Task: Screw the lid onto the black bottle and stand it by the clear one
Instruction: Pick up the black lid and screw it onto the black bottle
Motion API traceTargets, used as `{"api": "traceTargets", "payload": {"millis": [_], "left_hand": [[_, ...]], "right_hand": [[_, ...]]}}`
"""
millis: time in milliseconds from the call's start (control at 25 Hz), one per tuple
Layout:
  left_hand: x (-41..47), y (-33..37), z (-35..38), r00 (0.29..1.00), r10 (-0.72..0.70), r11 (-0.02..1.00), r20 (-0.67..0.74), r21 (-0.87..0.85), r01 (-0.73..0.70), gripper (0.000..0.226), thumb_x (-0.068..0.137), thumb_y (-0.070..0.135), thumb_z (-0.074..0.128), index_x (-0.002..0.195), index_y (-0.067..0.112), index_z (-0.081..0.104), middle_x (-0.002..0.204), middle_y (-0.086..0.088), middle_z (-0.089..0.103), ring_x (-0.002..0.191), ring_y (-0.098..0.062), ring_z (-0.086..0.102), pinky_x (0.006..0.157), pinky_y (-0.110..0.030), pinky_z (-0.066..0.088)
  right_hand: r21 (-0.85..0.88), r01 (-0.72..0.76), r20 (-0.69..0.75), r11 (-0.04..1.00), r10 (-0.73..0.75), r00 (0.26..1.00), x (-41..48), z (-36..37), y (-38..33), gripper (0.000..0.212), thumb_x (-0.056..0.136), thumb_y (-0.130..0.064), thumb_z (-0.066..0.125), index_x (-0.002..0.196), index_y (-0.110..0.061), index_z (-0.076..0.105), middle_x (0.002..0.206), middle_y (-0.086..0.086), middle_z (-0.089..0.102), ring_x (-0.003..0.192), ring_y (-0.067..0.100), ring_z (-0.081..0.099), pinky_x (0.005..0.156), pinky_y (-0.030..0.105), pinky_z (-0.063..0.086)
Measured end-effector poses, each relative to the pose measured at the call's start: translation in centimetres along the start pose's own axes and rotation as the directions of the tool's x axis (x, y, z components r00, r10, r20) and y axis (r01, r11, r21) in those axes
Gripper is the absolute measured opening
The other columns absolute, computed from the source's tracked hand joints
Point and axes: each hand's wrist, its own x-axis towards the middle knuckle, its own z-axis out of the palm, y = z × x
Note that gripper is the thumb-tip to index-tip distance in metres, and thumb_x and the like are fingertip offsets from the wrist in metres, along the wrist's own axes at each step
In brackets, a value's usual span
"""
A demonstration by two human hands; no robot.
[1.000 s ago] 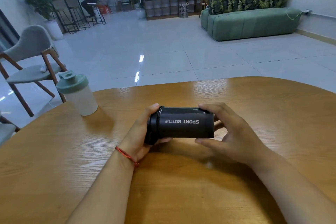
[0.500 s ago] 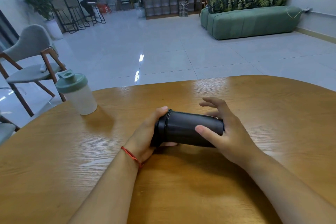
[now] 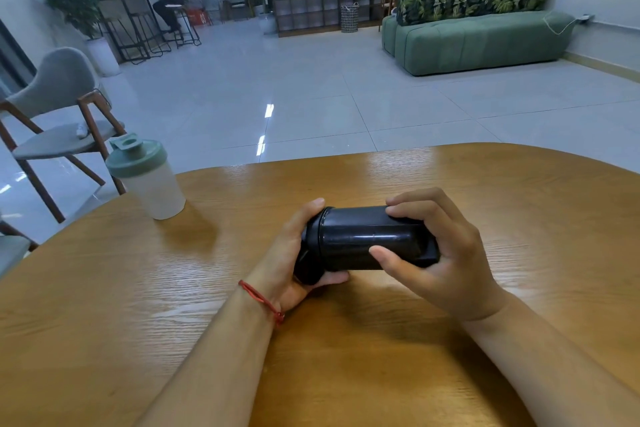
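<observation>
The black bottle [image 3: 363, 239] lies on its side just above the wooden table [image 3: 519, 201], its lid [image 3: 310, 253] pointing left. My left hand [image 3: 294, 260] is cupped around the lid end, a red string on that wrist. My right hand [image 3: 440, 253] grips the bottle's body and base, thumb in front and fingers over the top. The clear bottle [image 3: 149, 180] with a pale green lid stands upright at the table's far left edge, well apart from both hands.
A grey chair with wooden legs [image 3: 59, 114] stands beyond the table's left edge. Across the tiled floor are a green sofa [image 3: 478, 42], shelves with plants, and people seated in the background.
The bottle has turned about its long axis, so the white lettering no longer shows. My right hand let go with spread fingers, then closed on the body again.
</observation>
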Motion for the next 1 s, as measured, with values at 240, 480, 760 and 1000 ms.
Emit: {"api": "traceTargets", "payload": {"millis": [240,480,760,1000], "left_hand": [[-0.2,-0.8,1.1,0.973,0.228,0.974,-0.021,0.018,-0.228,0.057,0.099,0.056,0.062,0.127,0.008,0.075,0.122,-0.027,0.078,0.107,-0.04,0.077,0.057,-0.036,0.064],[-1.0,0.1,0.8,0.937,0.348,0.923,0.021,0.165,-0.347,0.048,0.096,0.054,0.059,0.119,0.016,0.078,0.119,-0.025,0.078,0.103,-0.035,0.079,0.071,-0.044,0.066],[-1.7,1.9,-3.5,0.742,0.625,0.649,0.242,0.367,-0.666,0.065,0.085,0.053,0.081,0.132,0.011,0.067,0.128,-0.019,0.075,0.122,-0.039,0.071,0.094,-0.05,0.064],[-0.6,0.6,-1.9,0.556,0.823,0.531,-0.121,0.515,-0.673,0.032,0.095,0.059,0.067,0.1,0.029,0.074,0.092,0.014,0.076,0.087,-0.01,0.072,0.066,-0.026,0.058]], "right_hand": [[0.171,-0.254,-0.043,0.952,0.265,0.963,0.5,-0.3,-0.6,0.041,0.086,-0.032,0.086,0.113,-0.004,0.072,0.11,0.009,0.072,0.102,0.025,0.072,0.08,0.041,0.063],[0.239,-0.331,0.038,0.913,0.332,0.943,0.4,-0.7,-1.3,0.044,0.087,-0.035,0.081,0.121,-0.011,0.069,0.125,0.004,0.07,0.117,0.022,0.069,0.09,0.033,0.06],[0.229,-0.859,0.822,0.458,0.382,0.423,2.1,-2.1,-1.3,0.057,0.089,-0.059,0.062,0.142,-0.038,0.071,0.134,0.002,0.077,0.121,0.034,0.073,0.096,0.044,0.054],[0.259,-0.943,0.822,0.209,0.465,0.329,1.4,-0.4,-3.2,0.048,0.092,-0.06,0.065,0.121,-0.027,0.084,0.12,0.022,0.081,0.1,0.032,0.078,0.081,0.041,0.06]]}}
